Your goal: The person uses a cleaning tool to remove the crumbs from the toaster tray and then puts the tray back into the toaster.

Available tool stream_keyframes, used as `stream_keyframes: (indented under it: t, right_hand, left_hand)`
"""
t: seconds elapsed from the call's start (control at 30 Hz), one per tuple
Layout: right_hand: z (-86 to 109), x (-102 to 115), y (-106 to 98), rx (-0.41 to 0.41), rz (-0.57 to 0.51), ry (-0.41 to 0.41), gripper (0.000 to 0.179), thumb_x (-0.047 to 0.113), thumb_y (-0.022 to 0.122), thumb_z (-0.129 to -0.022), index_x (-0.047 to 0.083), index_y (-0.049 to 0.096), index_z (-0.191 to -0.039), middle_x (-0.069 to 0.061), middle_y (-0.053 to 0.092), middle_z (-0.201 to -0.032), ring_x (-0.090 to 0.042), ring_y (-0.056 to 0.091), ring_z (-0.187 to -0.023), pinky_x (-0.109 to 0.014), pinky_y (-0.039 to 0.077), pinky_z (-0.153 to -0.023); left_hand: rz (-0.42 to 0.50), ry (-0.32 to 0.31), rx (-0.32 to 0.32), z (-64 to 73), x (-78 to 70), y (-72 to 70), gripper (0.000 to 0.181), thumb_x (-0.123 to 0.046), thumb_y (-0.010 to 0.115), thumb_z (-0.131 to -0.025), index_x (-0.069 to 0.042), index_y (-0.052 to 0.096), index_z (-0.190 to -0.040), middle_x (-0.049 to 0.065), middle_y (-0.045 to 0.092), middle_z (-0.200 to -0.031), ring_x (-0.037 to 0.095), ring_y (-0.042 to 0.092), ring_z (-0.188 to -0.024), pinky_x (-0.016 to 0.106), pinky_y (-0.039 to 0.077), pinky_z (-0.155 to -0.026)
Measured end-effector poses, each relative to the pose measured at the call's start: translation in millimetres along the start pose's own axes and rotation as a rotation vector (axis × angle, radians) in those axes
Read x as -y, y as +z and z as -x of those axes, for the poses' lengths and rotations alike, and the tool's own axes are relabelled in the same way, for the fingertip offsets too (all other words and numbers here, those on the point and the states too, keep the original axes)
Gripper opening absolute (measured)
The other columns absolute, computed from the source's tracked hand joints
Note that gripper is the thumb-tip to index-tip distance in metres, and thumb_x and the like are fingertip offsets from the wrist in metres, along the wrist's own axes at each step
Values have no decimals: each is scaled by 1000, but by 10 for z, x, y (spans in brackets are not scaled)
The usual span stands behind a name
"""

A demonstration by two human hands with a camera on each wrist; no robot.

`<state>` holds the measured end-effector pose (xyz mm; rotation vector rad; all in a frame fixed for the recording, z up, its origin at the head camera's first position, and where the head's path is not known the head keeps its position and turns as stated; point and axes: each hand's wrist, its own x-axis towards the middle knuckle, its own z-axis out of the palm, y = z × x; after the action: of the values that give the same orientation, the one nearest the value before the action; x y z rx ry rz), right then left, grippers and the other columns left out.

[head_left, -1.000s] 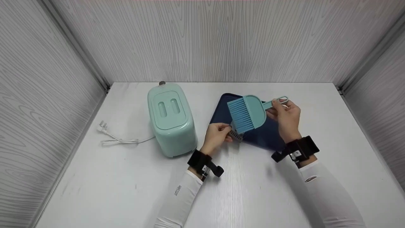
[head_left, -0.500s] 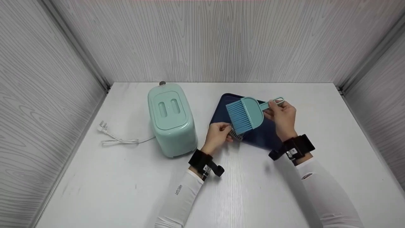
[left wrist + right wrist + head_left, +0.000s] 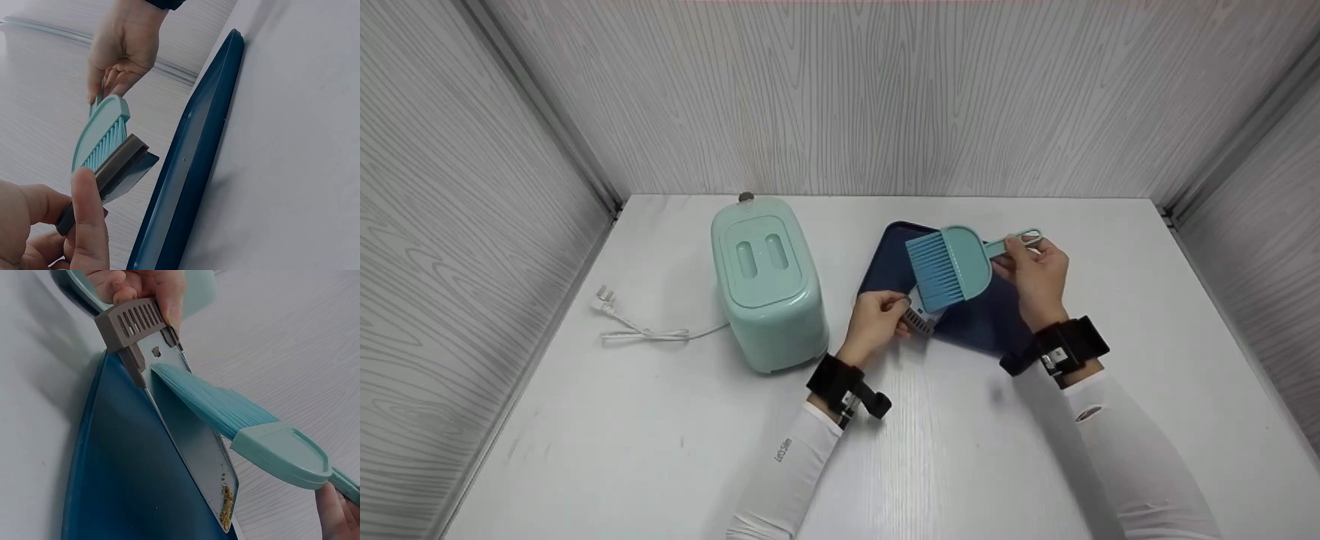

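Observation:
My left hand [image 3: 871, 324] pinches the slotted grey-brown end of a toaster crumb tray [image 3: 129, 323], a flat metal plate that slants down over the dark blue tray [image 3: 990, 326]. Brown crumbs [image 3: 226, 505] lie gathered at the plate's far end in the right wrist view. With thumb and fingers, my right hand [image 3: 1041, 281] grips the handle of a mint-green brush [image 3: 969, 261]. Its blue bristles [image 3: 211, 402] rest over the metal plate near the slotted end. In the head view the brush hides much of the plate.
A mint-green toaster [image 3: 769, 292] with a slotted lid stands left of the hands. Its white cord and plug [image 3: 641, 326] lie bundled on the white table [image 3: 660, 450]. Wood-grain panels [image 3: 885, 97] enclose the back and sides.
The brush first shifted slightly left and toward me along the plate, then back right and away, uncovering more of the crumb tray. My left hand has stayed nearly still.

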<state>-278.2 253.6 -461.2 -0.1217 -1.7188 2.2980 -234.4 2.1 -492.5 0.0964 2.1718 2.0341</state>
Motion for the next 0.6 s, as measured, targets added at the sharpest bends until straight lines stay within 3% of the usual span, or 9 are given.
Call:
stream_keyframes:
  t: [0.6]
  right_hand:
    - [-88, 18, -154, -71, -9, -52, 15, 7, 66, -103, -5, 59, -109, -10, 80, -89, -15, 81, -80, -28, 67, -78]
  left_hand:
    - [-6, -1, -9, 10, -22, -6, 28, -3, 57, -105, 13, 69, -124, 0, 61, -77, 5, 61, -55, 29, 66, -61]
